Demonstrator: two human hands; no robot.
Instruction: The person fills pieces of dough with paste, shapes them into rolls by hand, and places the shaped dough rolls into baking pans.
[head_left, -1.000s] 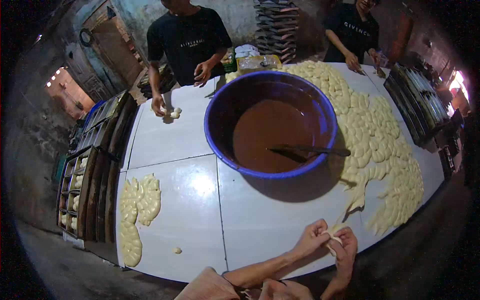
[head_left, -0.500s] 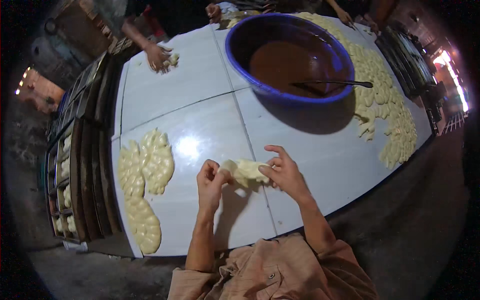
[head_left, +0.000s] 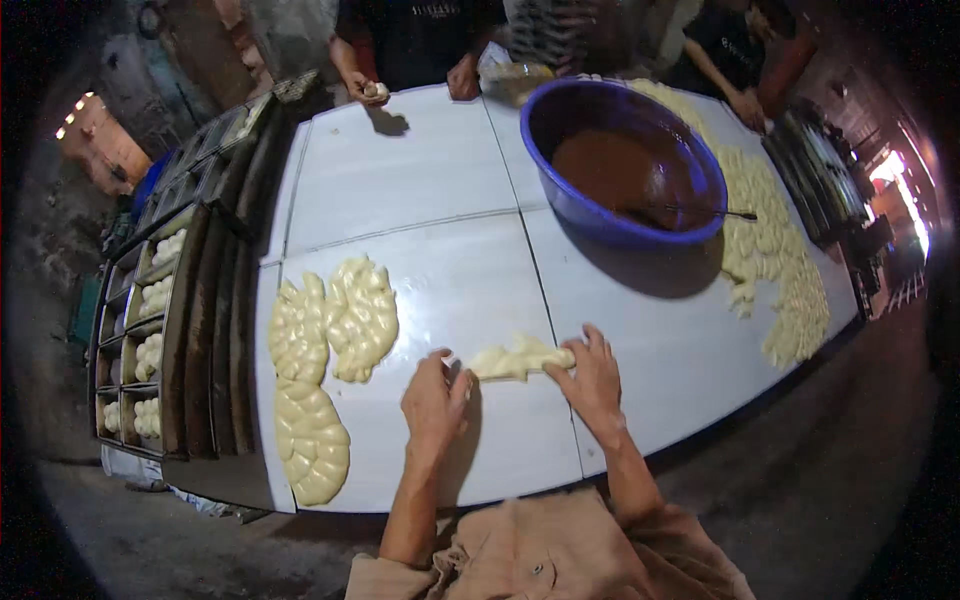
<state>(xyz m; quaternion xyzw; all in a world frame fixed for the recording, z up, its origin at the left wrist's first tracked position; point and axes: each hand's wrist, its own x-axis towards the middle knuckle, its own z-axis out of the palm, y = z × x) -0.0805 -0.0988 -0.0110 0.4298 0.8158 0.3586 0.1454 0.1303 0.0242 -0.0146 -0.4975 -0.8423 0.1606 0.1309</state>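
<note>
1. The dough strip (head_left: 515,360) lies crosswise between the person's two hands, its ends reaching both; whether its underside rests on the table (head_left: 500,450) or hangs just above it cannot be told.
2. The left hand (head_left: 437,395) is at the strip's left end, fingers bent and thumb against the dough; whether it pinches the end cannot be made out.
3. The right hand (head_left: 592,380) holds the other end between thumb and fingers, the remaining fingers raised.
4. Left of the left hand lies a lobed dough mass (head_left: 312,435), well apart from the strip; beyond it, tilted trays (head_left: 187,330) hold pale dough pieces (head_left: 148,357) in compartments, some too dark to read.
5. Beyond the right hand stands a blue basin (head_left: 610,222) of brown mixture (head_left: 610,165); the dark tool (head_left: 700,210) in it is partly sunk from view.
6. Farther right, shaped dough (head_left: 770,250) covers the table, partly hidden behind the basin.
7. Across from the hands, a co-worker's hand (head_left: 357,85) holds small dough balls (head_left: 376,90); the upper edge cuts that person off.
</note>
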